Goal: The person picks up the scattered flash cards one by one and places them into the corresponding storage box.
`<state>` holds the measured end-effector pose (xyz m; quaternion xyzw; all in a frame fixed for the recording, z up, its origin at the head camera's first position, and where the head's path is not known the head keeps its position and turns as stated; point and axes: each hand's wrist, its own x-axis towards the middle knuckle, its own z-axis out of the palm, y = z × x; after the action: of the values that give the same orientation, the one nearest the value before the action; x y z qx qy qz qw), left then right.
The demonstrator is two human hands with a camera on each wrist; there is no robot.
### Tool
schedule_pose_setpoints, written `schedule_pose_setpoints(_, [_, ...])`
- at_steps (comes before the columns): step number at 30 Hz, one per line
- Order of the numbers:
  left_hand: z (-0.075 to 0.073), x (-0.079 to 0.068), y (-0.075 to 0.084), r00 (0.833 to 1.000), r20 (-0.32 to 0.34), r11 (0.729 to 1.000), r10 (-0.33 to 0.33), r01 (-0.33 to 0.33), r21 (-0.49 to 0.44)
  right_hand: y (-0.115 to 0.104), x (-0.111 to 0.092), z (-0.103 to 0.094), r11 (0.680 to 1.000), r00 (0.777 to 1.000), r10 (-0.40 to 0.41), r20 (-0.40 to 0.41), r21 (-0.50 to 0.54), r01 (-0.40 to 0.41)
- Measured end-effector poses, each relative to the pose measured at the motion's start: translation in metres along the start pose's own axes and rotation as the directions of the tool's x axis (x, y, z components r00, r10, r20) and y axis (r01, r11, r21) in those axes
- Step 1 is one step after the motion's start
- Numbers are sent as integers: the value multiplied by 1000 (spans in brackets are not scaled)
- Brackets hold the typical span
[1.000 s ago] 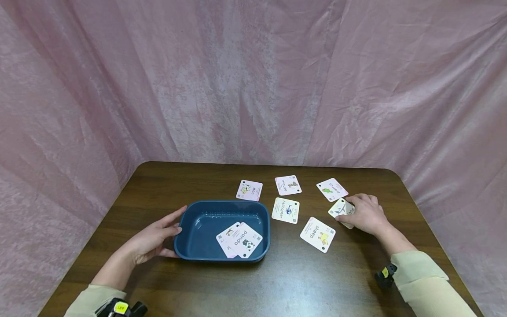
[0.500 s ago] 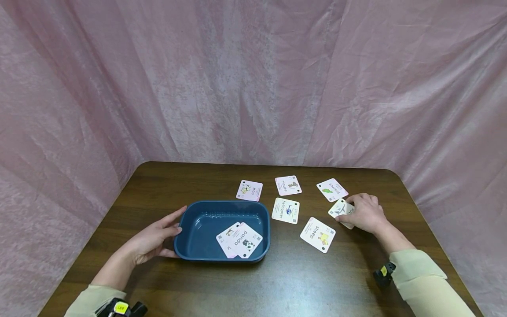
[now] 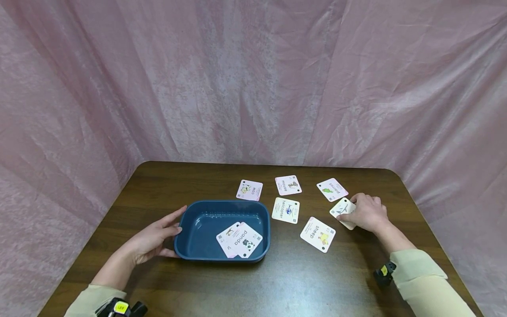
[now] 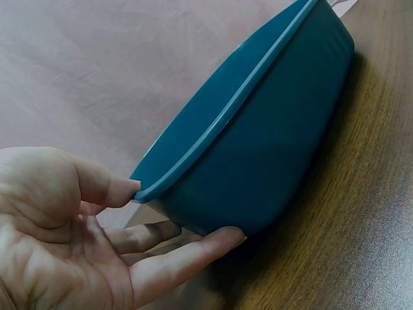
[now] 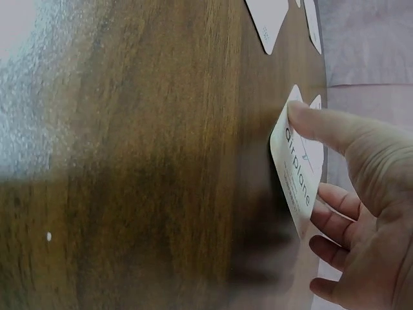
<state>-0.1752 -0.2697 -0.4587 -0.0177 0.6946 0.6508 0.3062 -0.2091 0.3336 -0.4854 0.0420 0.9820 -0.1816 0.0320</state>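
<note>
My right hand (image 3: 368,213) pinches the airplane card (image 5: 293,165) between thumb and fingers at the right of the table. In the right wrist view the card is tilted, with one edge up off the wood and a shadow beneath. My left hand (image 3: 152,240) is at the left end of a blue rectangular tray (image 3: 198,257). Its thumb touches the rim and its fairly straight fingers (image 4: 187,261) rest along the lower outside wall. Inside the tray lies a panda card (image 3: 247,237), overlapping another card (image 3: 223,240) whose word is mostly covered.
Several picture cards lie face up on the brown table (image 3: 293,281): cow (image 3: 249,190), mouse (image 3: 288,185), helicopter (image 3: 285,210), parrot (image 3: 332,189) and sheep (image 3: 317,234). The cow card is right behind the tray's far rim. A pink curtain (image 3: 245,88) hangs behind the table.
The airplane card has shifted slightly right in my right hand's fingers, its near edge lifting a little. My left hand, the tray and the other cards have stayed put.
</note>
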Motion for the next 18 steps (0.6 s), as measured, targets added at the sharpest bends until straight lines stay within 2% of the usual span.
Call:
schedule_pose_setpoints(5, [0, 0, 0, 1000, 0, 1000, -1, 1, 1, 3, -3, -4, 999, 1000, -3, -16, 42, 4])
schedule_pose_setpoints(12, [0, -1, 1, 1000, 4, 1000, -2, 2, 2, 10, -5, -8, 999, 997, -48, -66, 20, 50])
schedule_pose_setpoints(18, [0, 0, 1, 1000, 7, 1000, 3, -3, 3, 16, -6, -10, 997, 996, -15, -88, 75, 21])
